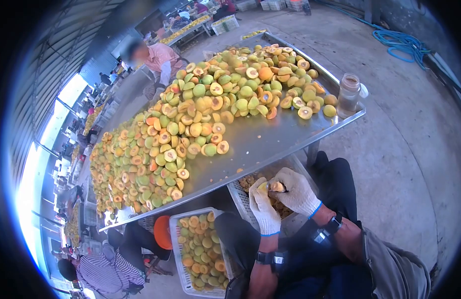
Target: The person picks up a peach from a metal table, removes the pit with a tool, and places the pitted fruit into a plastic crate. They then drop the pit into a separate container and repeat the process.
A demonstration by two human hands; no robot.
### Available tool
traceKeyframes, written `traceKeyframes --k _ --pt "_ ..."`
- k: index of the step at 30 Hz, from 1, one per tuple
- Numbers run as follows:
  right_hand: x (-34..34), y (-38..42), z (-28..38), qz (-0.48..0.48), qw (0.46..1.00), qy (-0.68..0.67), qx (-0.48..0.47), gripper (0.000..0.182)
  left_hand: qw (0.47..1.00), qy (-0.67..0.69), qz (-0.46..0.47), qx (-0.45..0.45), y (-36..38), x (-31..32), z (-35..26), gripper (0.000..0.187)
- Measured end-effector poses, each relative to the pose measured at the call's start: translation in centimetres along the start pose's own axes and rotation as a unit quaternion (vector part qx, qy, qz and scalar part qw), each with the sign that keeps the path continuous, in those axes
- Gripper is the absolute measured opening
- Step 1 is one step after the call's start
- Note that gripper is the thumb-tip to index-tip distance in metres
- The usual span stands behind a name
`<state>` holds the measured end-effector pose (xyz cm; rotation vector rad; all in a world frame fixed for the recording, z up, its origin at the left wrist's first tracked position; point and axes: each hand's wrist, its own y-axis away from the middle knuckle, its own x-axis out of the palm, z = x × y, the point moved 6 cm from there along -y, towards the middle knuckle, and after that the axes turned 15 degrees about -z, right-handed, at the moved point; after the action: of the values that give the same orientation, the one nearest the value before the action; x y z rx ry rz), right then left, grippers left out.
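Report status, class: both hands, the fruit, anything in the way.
Left hand gloved, holding a peach half. Right hand gloved, working a small tool into it. Crate of pits below. Nothing in the way.

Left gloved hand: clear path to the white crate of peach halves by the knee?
Probably yes. The left gloved hand holds a peach half just beside the white plastic crate of peach halves, open-topped, nothing between them, though the hand is occupied.
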<state>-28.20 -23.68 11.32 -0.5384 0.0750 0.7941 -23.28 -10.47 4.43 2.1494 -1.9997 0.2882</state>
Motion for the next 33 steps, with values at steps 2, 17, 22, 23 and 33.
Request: traceKeyframes --k 2,17,22,23,33 --pt "0.1 -0.1 -0.2 0.031 0.999 -0.015 -0.019 0.018 1.0 0.001 -0.002 -0.009 0.1 -0.1 0.4 0.055" --pt "0.0 4.2 -3.4 0.201 0.965 0.103 0.135 0.048 0.968 0.178 -0.024 -0.174 -1.4 -1.8 2.8 0.053" --pt "1.2 4.8 -0.9 0.219 0.959 0.102 0.151 0.05 0.934 0.25 -0.053 -0.249 -0.4 -1.3 1.6 0.057" --pt "1.7 4.9 -1.1 0.211 0.959 0.094 0.163 0.05 0.933 0.252 -0.054 -0.25 -0.2 -1.2 1.5 0.057" --pt "2.8 4.9 0.3 0.207 0.956 0.091 0.185 0.05 0.937 0.217 -0.113 -0.251 -0.2 -1.4 0.4 0.043"
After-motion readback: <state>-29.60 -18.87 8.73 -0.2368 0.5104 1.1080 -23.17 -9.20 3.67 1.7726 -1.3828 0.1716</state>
